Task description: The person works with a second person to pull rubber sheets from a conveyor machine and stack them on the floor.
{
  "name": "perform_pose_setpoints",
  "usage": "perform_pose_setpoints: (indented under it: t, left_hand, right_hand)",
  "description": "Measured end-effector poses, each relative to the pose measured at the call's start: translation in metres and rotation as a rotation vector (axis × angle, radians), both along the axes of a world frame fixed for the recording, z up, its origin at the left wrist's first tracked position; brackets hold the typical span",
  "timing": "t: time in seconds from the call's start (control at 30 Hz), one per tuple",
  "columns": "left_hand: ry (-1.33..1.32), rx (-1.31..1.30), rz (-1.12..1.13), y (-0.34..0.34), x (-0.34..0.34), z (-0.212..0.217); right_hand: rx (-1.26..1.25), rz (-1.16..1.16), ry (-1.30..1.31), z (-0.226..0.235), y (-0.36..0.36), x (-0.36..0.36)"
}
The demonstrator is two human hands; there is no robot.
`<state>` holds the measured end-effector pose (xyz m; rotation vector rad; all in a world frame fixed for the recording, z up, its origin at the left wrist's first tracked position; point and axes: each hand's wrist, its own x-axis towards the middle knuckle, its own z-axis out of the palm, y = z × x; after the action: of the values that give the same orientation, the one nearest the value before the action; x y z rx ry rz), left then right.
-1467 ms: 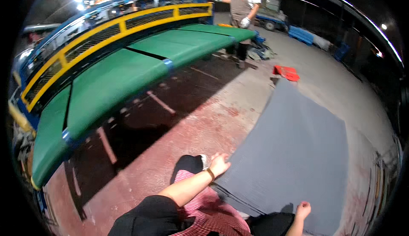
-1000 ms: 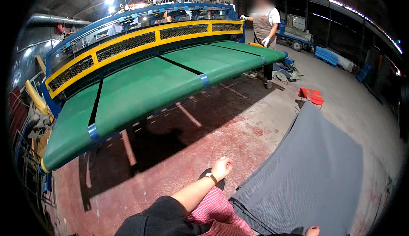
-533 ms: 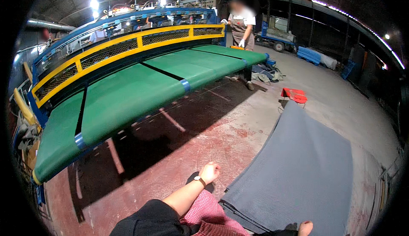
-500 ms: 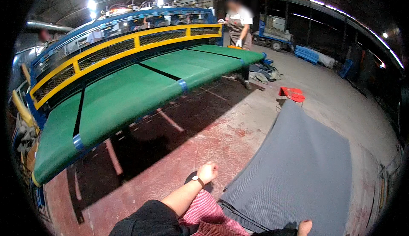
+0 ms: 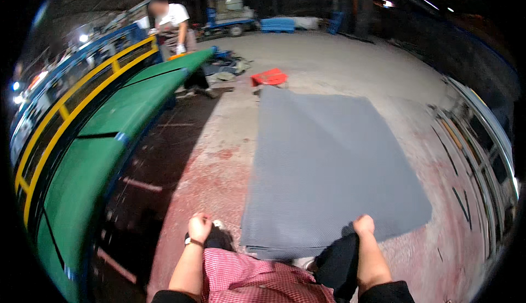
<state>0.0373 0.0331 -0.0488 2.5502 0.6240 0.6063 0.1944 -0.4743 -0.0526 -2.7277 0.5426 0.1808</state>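
A broad stack of grey, finely ribbed sheets lies on the floor before me, its near edge close to my feet. Off its left side, above my dark shoe and trouser leg, hangs my left hand, fingers curled in with nothing seen in them. A watch on a dark band circles that wrist. My right hand is over the near right part of the sheets, its fingers folded into a loose fist; no held thing shows. A red and white checked apron covers my lap.
Along the left runs a machine with a green conveyor belt and a yellow guard rail. A person wearing gloves stands at its far end. A red stool is behind the sheets. Metal bars lie at the right.
My view has swung right, so the sheets are now in the middle and the machine at the left. Both hands now show in front of me, on either side of my lap.
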Motion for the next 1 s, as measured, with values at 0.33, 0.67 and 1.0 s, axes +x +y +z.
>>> perform_pose_setpoints:
  t: [0.33, 0.67, 1.0]
  left_hand:
    - [0.458, 0.076, -0.177, -0.023, 0.019, 0.005]
    - [0.599, -0.444, -0.089, -0.089, 0.044, -0.135]
    - [0.810, -0.003, -0.096, -0.110, 0.033, -0.062]
  right_hand:
    - [0.014, -0.013, 0.075, 0.006, 0.002, 0.000]
    - [0.051, -0.029, -0.021, 0.003, 0.000, -0.002]
    - [0.086, -0.039, 0.039, 0.005, 0.005, 0.003]
